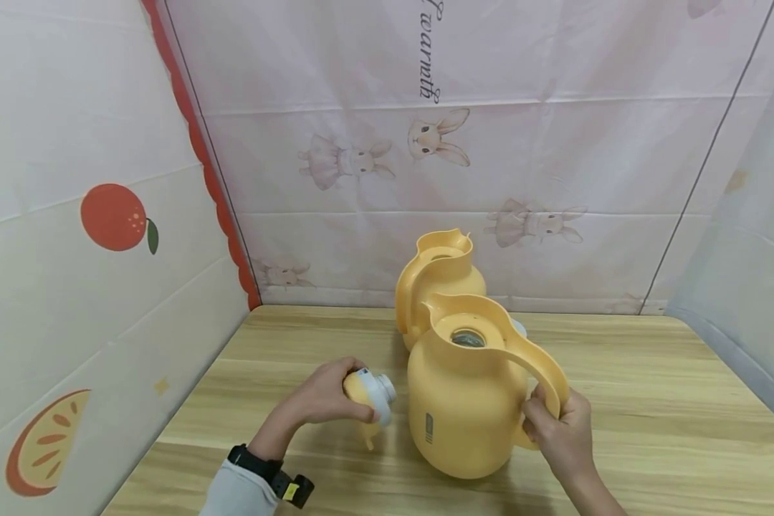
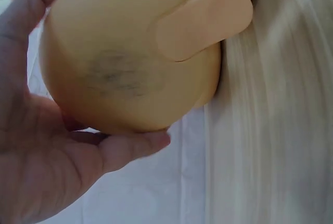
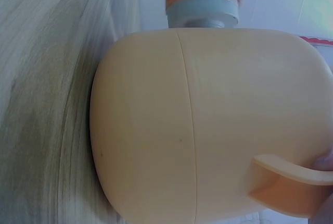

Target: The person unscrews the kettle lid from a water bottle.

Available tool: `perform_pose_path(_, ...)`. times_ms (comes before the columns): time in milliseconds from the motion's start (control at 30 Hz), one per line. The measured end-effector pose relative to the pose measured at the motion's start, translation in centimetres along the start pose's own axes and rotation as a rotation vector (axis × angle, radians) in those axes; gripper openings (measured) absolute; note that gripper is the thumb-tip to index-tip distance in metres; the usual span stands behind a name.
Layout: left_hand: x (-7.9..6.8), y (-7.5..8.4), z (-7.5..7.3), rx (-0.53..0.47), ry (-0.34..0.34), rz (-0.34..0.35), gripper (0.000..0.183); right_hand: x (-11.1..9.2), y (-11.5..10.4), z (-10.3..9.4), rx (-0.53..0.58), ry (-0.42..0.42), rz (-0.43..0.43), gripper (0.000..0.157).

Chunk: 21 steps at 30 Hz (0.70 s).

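Note:
A yellow thermos jug [image 1: 464, 408] stands on the wooden table with its round mouth uncovered. My right hand [image 1: 561, 430] grips its handle [image 1: 542, 365] at the lower right. Left of the jug, my left hand [image 1: 335, 394] holds a jug lid [image 1: 379, 395] with a yellow top and a whitish threaded plug, tipped so the plug faces the jug. In the left wrist view the lid's round top [image 2: 119, 73] shows dark smudges and a lever tab [image 2: 208, 23]. The right wrist view has the lid [image 3: 203, 5] beyond the jug body [image 3: 156, 125].
A second yellow jug [image 1: 448, 279] stands close behind the first, near the back wall, its top open too. A whitish thing [image 1: 519, 327] peeks out behind the front jug. Printed cloth walls [image 1: 361, 251] enclose the wooden table [image 1: 651, 401] at the back and both sides.

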<state>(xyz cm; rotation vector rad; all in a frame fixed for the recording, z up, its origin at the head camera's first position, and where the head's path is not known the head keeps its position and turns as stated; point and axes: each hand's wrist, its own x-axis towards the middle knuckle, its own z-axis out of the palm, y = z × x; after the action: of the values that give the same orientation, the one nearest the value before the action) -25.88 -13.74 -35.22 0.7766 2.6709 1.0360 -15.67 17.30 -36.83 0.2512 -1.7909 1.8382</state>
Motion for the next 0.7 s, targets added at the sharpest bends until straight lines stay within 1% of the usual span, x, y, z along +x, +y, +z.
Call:
perform_pose_path(167,-0.3,-0.1,0.3,-0.055,0.044,-0.014,0.077,0.0,0.1,0.0,-0.008,0.0,-0.001,0.026)
perform_pose_path(267,-0.6,-0.1,0.7,-0.047,0.076,-0.017,0.084,0.0,0.2,0.0,-0.008,0.0,0.005,0.026)
perform_pose_path(333,-0.7,0.0,0.9,-0.031,0.103,-0.02,0.086,0.0,0.2,0.0,-0.004,0.005,0.013,0.026)
perform_pose_path(433,-0.8,0.0,1.3,-0.009,0.172,-0.024,0.084,0.0,0.1,-0.1,-0.015,-0.005,0.011,0.027)
perform_pose_path(600,-1.0,-0.3,2.2,-0.004,0.302,-0.037,0.085,0.1,-0.1,-0.1,-0.024,-0.023,0.0,0.027)
perform_pose_path(700,-1.2,-0.6,2.7,-0.001,0.354,-0.045,0.087,0.1,-0.2,-0.1,-0.038,-0.031,0.005,0.028)
